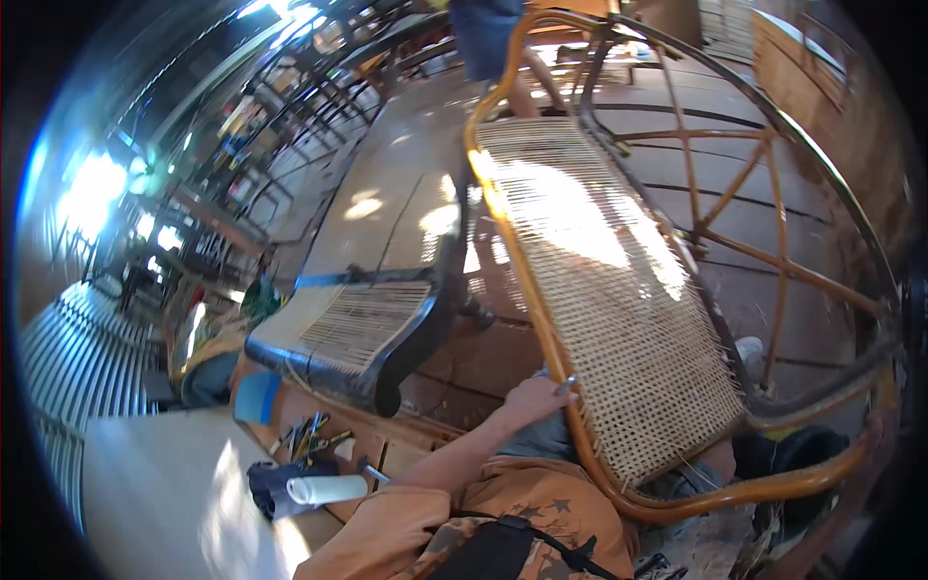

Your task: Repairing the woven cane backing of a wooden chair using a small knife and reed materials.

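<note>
A rocking-chair-like frame of bent, varnished brown wood (529,280) with a woven cane panel (628,348) leans across my lap. Against the near left side of its wood rests my left hand (534,402), fingers curled. A small shiny metal tip (565,385) sticks out from them beside the cane; the rest of that tool is hidden. Loose cane strands show at the panel's lower end. At the dim right rim, my right hand (876,435) appears to lie near the curved wood; its fingers are too dark to make out.
A dark-framed lounge piece (387,372) with a partly woven cane end stands left of the frame. Nearby are hand tools (314,440), a white cylinder (327,489) and a pale board (164,483). Another person (488,39) stands at the far end.
</note>
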